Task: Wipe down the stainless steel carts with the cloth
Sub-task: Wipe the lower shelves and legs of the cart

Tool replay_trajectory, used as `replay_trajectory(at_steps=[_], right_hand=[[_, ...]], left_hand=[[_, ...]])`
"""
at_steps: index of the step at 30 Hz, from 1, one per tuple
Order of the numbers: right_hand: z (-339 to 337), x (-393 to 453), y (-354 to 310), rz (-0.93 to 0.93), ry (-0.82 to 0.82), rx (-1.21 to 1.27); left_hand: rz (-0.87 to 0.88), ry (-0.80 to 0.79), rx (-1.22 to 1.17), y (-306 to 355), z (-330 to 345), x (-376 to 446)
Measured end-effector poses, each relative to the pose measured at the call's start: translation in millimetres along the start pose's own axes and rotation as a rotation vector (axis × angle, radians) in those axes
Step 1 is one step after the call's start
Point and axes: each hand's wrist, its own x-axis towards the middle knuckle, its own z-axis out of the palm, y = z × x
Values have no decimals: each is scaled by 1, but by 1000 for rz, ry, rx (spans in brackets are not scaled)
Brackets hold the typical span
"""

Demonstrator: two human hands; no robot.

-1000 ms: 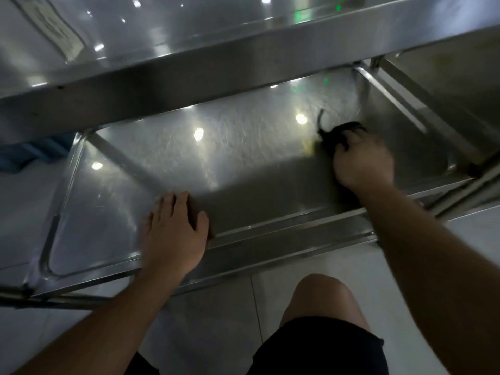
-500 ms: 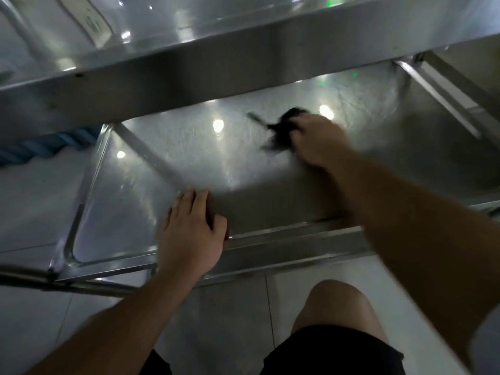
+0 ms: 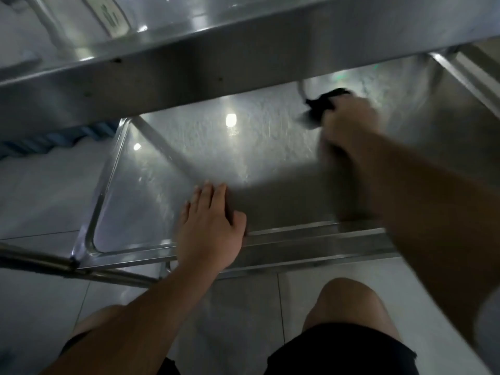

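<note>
right hand (image 3: 349, 120) grip: cloth (image 3: 323, 102), moved right | left hand (image 3: 208, 228) flat, unmoved

No text can be read. A pale label (image 3: 111, 16) with green marks lies on the cart's top shelf (image 3: 189, 31) at the upper left of the frame, but it is too blurred and cut off to make out.

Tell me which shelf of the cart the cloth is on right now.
The lower shelf. The right hand holds the dark cloth against it, beneath the upper shelf; the left hand rests on its front edge.
</note>
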Motion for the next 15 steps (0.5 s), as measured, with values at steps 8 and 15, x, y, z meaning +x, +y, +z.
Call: replay_trajectory(at_steps=[8,15], right_hand=[[50,-72,-120,-717,-362,-15],[-19,9,58,-268,-70,-3]], left_hand=[[25,6,-12,2,-7,-3],[15,-7,1,3,-8,-2]])
